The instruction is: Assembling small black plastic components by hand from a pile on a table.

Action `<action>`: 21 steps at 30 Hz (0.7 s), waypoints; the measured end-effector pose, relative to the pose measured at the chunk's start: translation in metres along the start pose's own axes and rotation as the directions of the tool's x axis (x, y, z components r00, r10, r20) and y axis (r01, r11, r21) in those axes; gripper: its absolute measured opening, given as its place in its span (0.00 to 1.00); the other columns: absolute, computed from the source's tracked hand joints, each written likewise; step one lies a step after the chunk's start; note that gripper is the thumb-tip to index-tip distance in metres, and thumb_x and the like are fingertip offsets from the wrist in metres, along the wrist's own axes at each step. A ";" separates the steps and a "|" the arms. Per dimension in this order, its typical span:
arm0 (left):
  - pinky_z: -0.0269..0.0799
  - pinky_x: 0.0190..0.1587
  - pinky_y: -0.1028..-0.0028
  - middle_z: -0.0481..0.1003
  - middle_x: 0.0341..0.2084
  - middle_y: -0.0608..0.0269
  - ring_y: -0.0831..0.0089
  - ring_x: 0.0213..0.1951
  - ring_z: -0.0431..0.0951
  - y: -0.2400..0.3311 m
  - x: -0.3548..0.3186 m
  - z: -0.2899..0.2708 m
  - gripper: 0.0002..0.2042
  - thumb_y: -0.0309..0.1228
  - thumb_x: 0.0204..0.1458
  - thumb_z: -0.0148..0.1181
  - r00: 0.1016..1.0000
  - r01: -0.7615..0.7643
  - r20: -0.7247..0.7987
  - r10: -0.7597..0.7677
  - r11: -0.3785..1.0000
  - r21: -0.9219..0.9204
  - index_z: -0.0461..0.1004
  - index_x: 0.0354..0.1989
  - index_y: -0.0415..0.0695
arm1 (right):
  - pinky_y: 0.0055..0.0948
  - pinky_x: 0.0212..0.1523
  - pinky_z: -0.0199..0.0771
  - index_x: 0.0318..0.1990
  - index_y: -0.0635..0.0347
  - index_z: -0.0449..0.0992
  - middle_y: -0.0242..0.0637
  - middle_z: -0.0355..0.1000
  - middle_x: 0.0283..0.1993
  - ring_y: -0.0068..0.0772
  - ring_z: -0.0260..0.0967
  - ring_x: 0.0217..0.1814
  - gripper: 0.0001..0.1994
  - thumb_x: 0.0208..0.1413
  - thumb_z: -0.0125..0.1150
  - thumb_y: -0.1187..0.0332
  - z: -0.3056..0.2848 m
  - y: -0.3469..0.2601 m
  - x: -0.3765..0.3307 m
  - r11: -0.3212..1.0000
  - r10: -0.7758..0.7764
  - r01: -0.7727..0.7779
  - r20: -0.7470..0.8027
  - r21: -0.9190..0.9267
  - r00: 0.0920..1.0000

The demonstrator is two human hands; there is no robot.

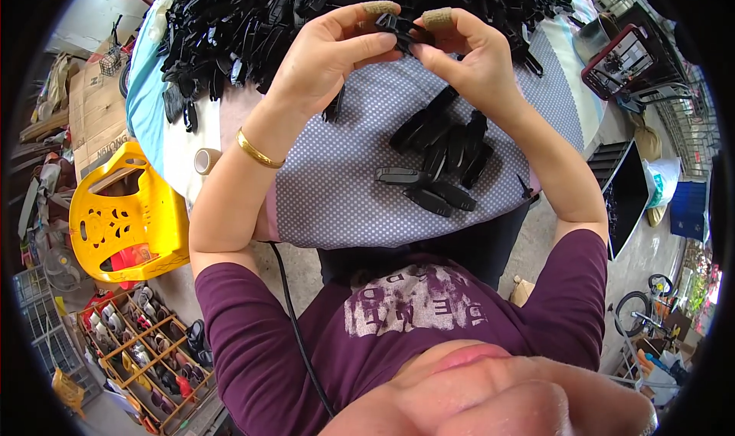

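Both my hands meet over the far part of the cloth-covered table (321,199), pinching a small black plastic piece (400,29) between thumbs and fingers. My left hand (331,52) grips its left side, and my right hand (475,57) closes on its right side. Tan tape or covers wrap a fingertip on each hand. Its exact kind is hard to make out; it looks like a clip. Beyond the hands spreads a large heap of similar black plastic pieces (237,30). Nearer to me, below my right hand, lies a smaller group of long, rounded black pieces (436,156).
A tape roll (205,160) stands at the table's left edge, beside a yellow plastic chair (130,222). To the right are a black crate (624,206) and a dark red-framed chair (620,61). A black cord (291,306) hangs along my left side. A shoe rack (153,359) stands lower left.
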State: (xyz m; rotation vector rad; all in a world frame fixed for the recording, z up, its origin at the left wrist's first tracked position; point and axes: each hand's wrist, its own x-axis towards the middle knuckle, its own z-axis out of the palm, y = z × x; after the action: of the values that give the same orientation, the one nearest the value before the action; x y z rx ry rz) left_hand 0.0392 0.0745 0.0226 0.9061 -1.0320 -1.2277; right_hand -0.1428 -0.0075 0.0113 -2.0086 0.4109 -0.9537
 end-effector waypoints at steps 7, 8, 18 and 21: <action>0.74 0.37 0.82 0.78 0.31 0.61 0.79 0.32 0.77 -0.002 -0.004 0.001 0.14 0.23 0.48 0.61 0.982 -0.139 -0.073 0.173 0.931 0.337 0.74 0.45 0.38 | 0.21 0.44 0.73 0.43 0.64 0.72 0.34 0.74 0.37 0.21 0.73 0.40 0.15 0.47 0.65 0.72 0.003 -0.002 -0.003 0.999 0.038 -0.038 -0.003 0.018 0.999; 0.74 0.37 0.82 0.78 0.31 0.61 0.79 0.32 0.77 -0.003 -0.004 0.004 0.14 0.23 0.48 0.61 0.982 -0.141 -0.073 0.175 0.931 0.336 0.74 0.45 0.38 | 0.21 0.44 0.73 0.43 0.64 0.72 0.34 0.74 0.37 0.21 0.73 0.40 0.15 0.47 0.65 0.72 0.003 -0.001 -0.003 0.999 0.037 -0.037 -0.003 0.017 0.999; 0.71 0.48 0.78 0.76 0.40 0.58 0.75 0.41 0.76 -0.001 -0.006 0.008 0.13 0.22 0.52 0.56 0.977 -0.188 -0.041 0.208 0.941 0.282 0.73 0.46 0.36 | 0.17 0.34 0.71 0.41 0.65 0.73 0.34 0.74 0.34 0.18 0.70 0.32 0.15 0.45 0.67 0.71 0.008 -0.006 -0.002 0.987 0.125 -0.122 0.027 -0.103 0.992; 0.71 0.46 0.80 0.77 0.37 0.60 0.77 0.39 0.76 0.000 -0.005 0.008 0.11 0.22 0.51 0.56 0.973 -0.222 0.009 0.231 0.921 0.321 0.75 0.44 0.38 | 0.19 0.33 0.70 0.41 0.65 0.75 0.35 0.75 0.32 0.19 0.70 0.31 0.14 0.46 0.66 0.70 0.004 -0.004 -0.003 0.990 0.108 -0.095 0.134 -0.104 0.985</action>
State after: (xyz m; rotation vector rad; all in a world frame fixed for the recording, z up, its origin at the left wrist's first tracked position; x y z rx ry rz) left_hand 0.0310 0.0799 0.0242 1.0169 -1.2986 -0.8631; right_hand -0.1423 -0.0014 0.0114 -2.1063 0.4858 -0.7382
